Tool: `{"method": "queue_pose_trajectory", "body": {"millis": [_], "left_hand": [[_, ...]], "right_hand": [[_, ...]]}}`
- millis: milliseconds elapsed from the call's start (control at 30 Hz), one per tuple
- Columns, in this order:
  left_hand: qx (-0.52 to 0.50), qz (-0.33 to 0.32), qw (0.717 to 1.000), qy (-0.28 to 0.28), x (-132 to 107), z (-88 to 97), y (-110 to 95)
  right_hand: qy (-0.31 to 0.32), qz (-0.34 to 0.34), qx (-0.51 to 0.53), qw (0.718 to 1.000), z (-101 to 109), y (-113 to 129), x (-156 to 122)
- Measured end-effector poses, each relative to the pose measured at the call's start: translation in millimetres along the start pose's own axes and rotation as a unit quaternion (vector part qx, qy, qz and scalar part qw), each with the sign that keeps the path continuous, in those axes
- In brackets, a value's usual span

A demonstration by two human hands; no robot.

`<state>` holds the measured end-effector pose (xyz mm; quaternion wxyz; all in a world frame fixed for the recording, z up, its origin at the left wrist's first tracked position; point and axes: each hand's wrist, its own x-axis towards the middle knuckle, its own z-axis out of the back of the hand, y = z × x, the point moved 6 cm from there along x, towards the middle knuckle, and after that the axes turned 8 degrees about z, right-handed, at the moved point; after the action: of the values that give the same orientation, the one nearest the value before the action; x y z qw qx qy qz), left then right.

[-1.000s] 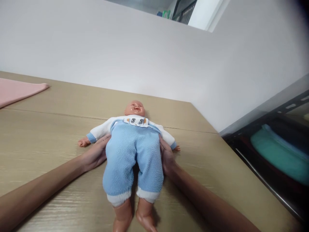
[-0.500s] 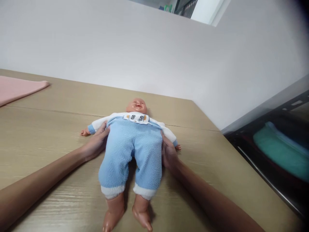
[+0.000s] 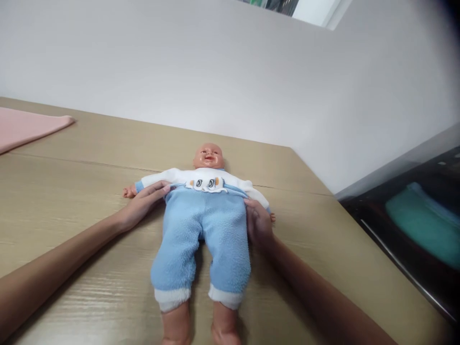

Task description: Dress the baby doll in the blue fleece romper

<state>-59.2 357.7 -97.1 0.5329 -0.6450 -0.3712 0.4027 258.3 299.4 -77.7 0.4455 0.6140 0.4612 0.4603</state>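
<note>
Doll (image 3: 206, 203) on its back on table (image 3: 108, 302), head (image 3: 209, 155) at twelve o'clock; dressed, trousers (image 3: 226, 239) chest-high. Left hand (image 3: 145, 203) at nine, fingers loosely straight; right hand (image 3: 259, 223) at three, curled; both touching trousers, hold unclear. Anything left: can't tell.

Lt: mod. bright, diffuse; wall (image 3: 215, 86) palest nr table's (image 3: 108, 287) back edge | shadows: soft, under L forearm (image 3: 72, 255) | glare: doll's head (image 3: 209, 154) shiny, faint tbl sheen | blur: teal item (image 3: 420, 220) past R edge smeared | dist: wide-angle stretch, dk top-R frame corner
</note>
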Motion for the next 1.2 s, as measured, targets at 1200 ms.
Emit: {"method": "queue_pose_trajectory", "body": {"millis": [1200], "left_hand": [[0.143,-0.291,0.939,-0.111,-31.0,-15.6,-24.7]], "right_hand": [[0.491,0.273,-0.441,0.7,-213.5,32.1,109.9]]}}
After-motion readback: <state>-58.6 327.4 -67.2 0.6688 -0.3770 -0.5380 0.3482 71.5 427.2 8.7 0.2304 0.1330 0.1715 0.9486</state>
